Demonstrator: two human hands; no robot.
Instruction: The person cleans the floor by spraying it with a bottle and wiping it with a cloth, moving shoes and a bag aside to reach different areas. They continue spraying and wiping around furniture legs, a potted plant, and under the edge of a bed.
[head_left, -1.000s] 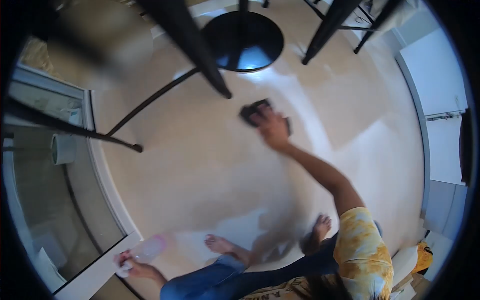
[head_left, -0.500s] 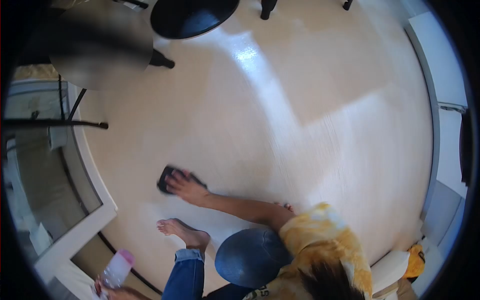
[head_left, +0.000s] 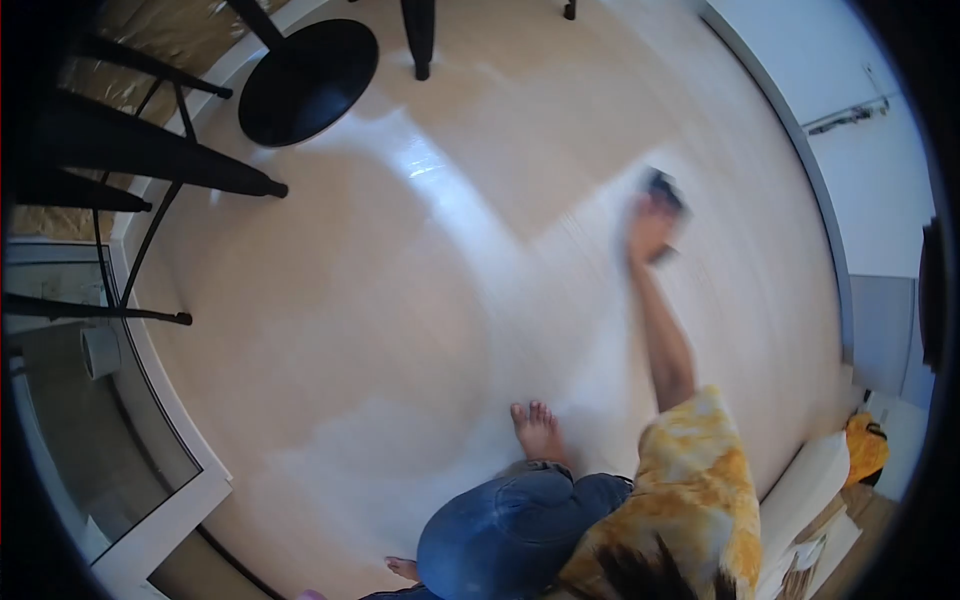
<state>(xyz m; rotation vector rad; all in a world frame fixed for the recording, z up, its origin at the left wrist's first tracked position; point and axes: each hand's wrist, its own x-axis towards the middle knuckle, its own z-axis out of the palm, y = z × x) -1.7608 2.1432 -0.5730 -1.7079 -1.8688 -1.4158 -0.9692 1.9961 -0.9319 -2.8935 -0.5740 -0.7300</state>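
My right hand reaches far forward and to the right on a bare arm. It presses a dark folded cloth against the pale floor, and motion blurs both the fingers and the cloth. Bright reflections show on the smooth floor around it. My left hand is out of sight. A sliver of something pink shows at the bottom edge, too little to name now.
Black stool legs and a round black base stand at the upper left. A white-framed glass door lies to the left, white cabinets to the right. My bare foot and jeans knee are near the bottom.
My right hand has swept the cloth from the left over to the upper right. The left hand, with a clear pink-topped bottle, has left view. The camera has shifted.
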